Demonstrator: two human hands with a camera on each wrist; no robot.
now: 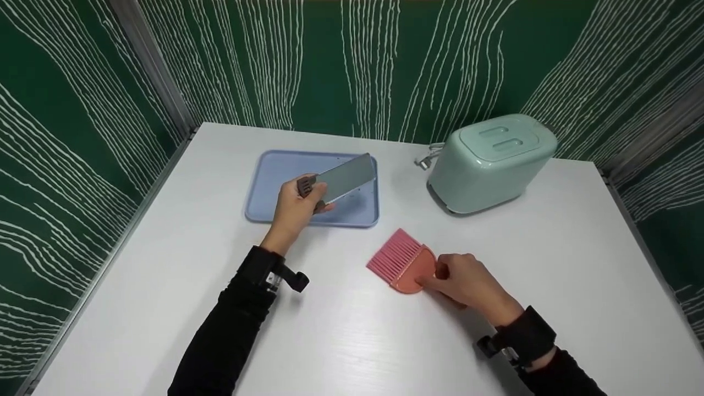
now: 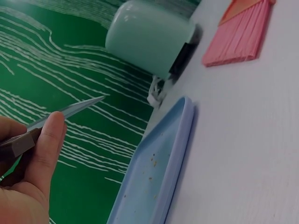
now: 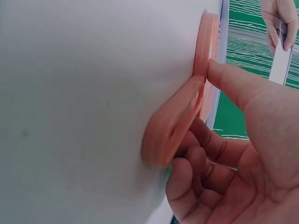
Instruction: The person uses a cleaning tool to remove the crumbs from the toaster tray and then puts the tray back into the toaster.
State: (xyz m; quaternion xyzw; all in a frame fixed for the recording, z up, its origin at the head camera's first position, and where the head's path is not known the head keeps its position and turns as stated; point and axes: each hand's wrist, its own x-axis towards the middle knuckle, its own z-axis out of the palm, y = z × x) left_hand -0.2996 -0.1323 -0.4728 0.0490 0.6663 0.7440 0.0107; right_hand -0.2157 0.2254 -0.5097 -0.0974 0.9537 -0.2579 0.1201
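Observation:
My left hand [image 1: 297, 206] grips the brown handle of a cleaver [image 1: 347, 177] with a broad, shiny, rectangular blade. The blade slants up and right above a light-blue tray [image 1: 258, 212]. Small crumbs lie on the tray floor, seen from the left wrist. At the right, my right hand [image 1: 467, 280] holds a small brush [image 1: 415, 272] with pink bristles and an orange handle. In the right wrist view, the thumb presses the brush's orange body while curled fingers meet its looped handle [image 3: 161, 135]. The bristles point up-left toward the tray.
A mint-green toaster [image 1: 492, 165] stands at the back right, its white plug [image 1: 424, 162] and cord lying beside it. Behind the white table [image 1: 341, 330] is a green panel [image 1: 324, 66] with white wavy lines; similar panels flank both sides.

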